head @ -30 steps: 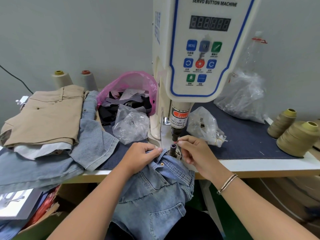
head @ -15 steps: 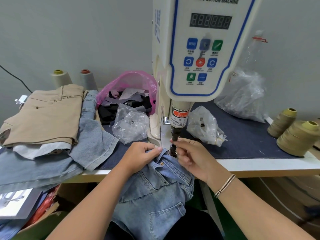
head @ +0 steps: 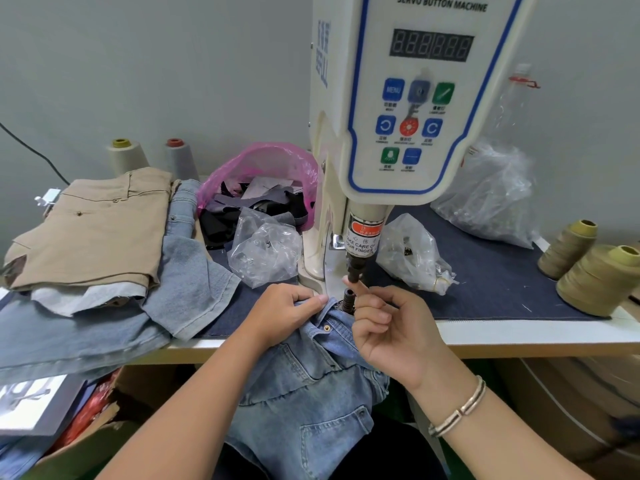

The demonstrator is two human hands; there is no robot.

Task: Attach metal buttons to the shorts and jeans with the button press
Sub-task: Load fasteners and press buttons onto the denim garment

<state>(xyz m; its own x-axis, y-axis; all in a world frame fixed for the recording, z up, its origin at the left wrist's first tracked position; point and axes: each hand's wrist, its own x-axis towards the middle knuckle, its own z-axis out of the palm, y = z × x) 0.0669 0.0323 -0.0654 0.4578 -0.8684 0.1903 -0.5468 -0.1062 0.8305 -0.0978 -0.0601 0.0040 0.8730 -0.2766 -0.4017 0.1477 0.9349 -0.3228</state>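
**Waistband at the die, fingertip under the punch**

The left hand (head: 284,311) pinches the waistband of the light blue jeans (head: 308,382), fingers curled over the denim and thumb pressed flat along its edge. It holds the band against the lower die (head: 348,299) of the button press (head: 398,98). The rest of the jeans hang off the front edge of the table (head: 519,336).

The right hand (head: 391,327) sits just right of the die. Its index finger reaches up, tip touching the upper punch (head: 354,270), while the other fingers curl loosely toward the palm. A button may be pinched at that fingertip, but I cannot tell.

Tan shorts (head: 93,226) lie folded on more denim at the far left. Two clear bags (head: 265,251) flank the machine's column.
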